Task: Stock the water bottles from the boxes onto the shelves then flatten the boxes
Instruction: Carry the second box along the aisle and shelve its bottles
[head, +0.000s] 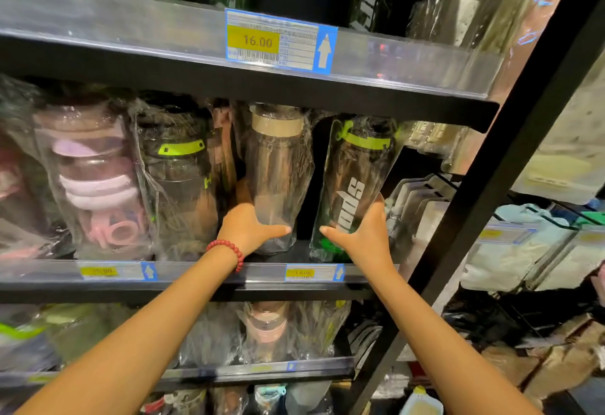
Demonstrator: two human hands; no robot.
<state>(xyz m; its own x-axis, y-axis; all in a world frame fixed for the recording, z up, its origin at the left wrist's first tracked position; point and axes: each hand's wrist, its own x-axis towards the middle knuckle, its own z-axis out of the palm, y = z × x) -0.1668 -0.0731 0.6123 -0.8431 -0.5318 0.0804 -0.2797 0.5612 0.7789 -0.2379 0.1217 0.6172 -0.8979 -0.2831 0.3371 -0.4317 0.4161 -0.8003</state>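
Holding two bagged bottles on the black metal shelf (294,287): left grip (248,228) wraps the clear tan-collared plastic bottle (278,166), right grip (363,234) the dark lime-collared one (357,179) just beside it.

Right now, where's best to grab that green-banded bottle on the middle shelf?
Probably low on the green-banded bottle, from the open front. It stands leaning left with a gap beside the tan-banded bottle, and the right hand already wraps its base.
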